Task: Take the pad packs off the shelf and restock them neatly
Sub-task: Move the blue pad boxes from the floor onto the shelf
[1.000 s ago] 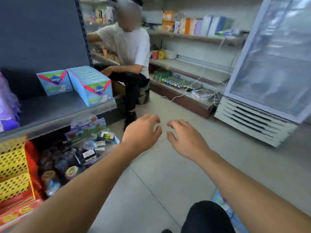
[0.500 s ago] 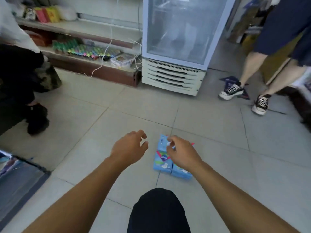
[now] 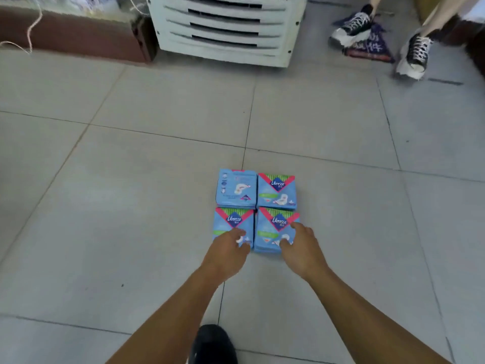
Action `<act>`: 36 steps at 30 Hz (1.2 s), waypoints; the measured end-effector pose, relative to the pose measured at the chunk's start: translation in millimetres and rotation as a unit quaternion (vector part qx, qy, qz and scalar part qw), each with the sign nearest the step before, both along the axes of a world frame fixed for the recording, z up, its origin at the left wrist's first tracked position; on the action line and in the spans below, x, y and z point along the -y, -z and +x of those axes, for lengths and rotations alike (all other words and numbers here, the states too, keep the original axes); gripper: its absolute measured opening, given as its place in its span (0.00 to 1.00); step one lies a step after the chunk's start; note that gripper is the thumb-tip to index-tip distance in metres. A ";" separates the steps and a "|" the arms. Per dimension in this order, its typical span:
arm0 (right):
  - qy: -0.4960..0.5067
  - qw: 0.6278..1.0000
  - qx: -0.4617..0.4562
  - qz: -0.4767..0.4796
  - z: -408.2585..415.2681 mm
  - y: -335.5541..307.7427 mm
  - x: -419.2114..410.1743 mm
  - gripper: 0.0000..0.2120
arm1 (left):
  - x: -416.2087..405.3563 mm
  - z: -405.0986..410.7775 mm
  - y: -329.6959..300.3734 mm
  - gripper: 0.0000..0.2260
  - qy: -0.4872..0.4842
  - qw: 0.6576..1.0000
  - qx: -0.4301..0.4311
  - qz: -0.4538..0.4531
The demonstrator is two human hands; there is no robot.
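Note:
Several blue Libresse pad packs lie flat on the grey floor tiles in a two-by-two square. The far-left pack (image 3: 236,189) shows its back, while the far-right pack (image 3: 277,191) faces up. My left hand (image 3: 227,249) reaches down onto the near-left pack (image 3: 232,222), and its fingertips touch the lower part of that pack. My right hand (image 3: 301,248) rests on the near-right pack (image 3: 273,227), thumb on the top face and fingers at its right edge. The near packs look stacked, more than one deep.
A white fridge base with a vent grille (image 3: 225,30) stands ahead. A low brown shelf plinth (image 3: 73,35) with loose cables is at the far left. Another person's sneakers (image 3: 413,56) and a purple wrapper (image 3: 370,46) are at the far right. My dark knee (image 3: 214,342) is below.
My view swung from the shelf down to the floor. Both hands dropped from hovering in the air onto the two nearest packs.

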State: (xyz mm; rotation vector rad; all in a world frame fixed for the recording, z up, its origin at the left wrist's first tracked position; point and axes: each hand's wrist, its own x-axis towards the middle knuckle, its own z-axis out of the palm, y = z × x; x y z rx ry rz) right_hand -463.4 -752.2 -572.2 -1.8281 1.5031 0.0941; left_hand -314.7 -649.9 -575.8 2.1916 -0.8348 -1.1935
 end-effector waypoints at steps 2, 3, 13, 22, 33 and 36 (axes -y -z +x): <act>0.045 0.999 0.017 0.008 -5.1 22.6 12.1 0.23 | 16.4 -9.7 22.9 0.20 -0.005 1.000 -0.024 0.002; 0.064 0.997 0.030 0.016 -6.9 33.7 17.0 0.21 | 24.2 -13.3 32.9 0.22 -0.002 0.999 -0.035 0.000; 0.182 0.979 0.093 0.014 -0.2 55.4 12.2 0.13 | 38.9 -16.6 58.9 0.07 -0.066 0.989 -0.113 -0.067; 0.080 0.941 0.330 -0.001 74.5 -67.3 -48.1 0.13 | -52.4 60.0 -76.9 0.14 -0.190 0.957 -0.077 -0.205; -0.223 0.860 0.459 -0.020 223.0 -273.0 -233.2 0.15 | -300.3 138.9 -306.7 0.19 -0.361 0.852 0.143 -0.351; -0.283 0.826 0.487 -0.024 249.2 -317.6 -298.7 0.16 | -372.7 137.5 -350.1 0.20 -0.403 0.808 0.216 -0.373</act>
